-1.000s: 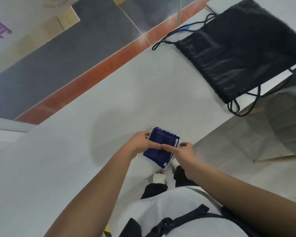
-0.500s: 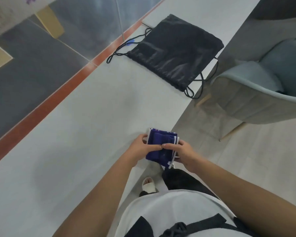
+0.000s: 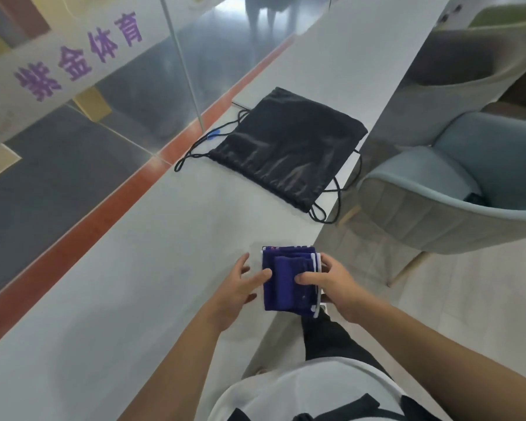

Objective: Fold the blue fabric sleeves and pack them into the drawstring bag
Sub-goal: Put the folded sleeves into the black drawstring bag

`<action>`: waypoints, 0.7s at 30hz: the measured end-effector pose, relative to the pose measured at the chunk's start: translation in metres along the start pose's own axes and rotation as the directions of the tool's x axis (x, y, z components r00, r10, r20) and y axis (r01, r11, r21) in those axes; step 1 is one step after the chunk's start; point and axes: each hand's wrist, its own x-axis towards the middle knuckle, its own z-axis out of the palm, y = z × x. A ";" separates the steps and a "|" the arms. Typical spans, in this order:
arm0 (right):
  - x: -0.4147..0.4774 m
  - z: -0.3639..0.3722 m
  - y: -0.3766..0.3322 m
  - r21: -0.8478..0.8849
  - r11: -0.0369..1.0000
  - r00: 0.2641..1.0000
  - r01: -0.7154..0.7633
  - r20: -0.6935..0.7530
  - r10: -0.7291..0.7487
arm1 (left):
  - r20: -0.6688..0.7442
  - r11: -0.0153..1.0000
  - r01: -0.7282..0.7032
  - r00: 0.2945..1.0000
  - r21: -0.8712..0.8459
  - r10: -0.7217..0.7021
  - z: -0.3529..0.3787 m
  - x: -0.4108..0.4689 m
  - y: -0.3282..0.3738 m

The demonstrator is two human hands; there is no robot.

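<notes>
A folded stack of blue fabric sleeves (image 3: 287, 279) with white edging sits at the near edge of the white table (image 3: 152, 268). My right hand (image 3: 331, 284) grips the stack's right side, thumb on top. My left hand (image 3: 240, 287) touches its left side with the thumb pressed on the fabric and the fingers spread. The black drawstring bag (image 3: 289, 147) lies flat further along the table, its gathered mouth facing me and its cords trailing off both sides.
A grey-blue upholstered chair (image 3: 447, 189) stands close to the table's right edge, beside the bag. A glass wall with purple lettering (image 3: 76, 59) and an orange floor strip (image 3: 104, 214) runs along the table's left side.
The camera view has tilted up, so the bag looks nearer. My left hand's fingers have spread apart on the stack; the right hand keeps its grip.
</notes>
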 end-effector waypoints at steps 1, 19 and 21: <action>0.008 -0.007 -0.010 -0.035 0.999 1.000 0.026 0.014 -0.026 | -0.020 0.999 -0.006 1.000 -0.044 0.005 -0.002 0.009 0.008; 0.213 -0.141 -0.158 0.132 0.984 0.984 -0.119 -0.119 0.135 | -0.382 0.195 0.348 0.907 0.917 0.179 -0.043 0.273 0.198; 0.229 -0.145 -0.153 0.155 0.972 0.959 -0.178 -0.195 0.207 | -0.350 -0.001 0.360 0.907 0.933 0.234 -0.057 0.284 0.198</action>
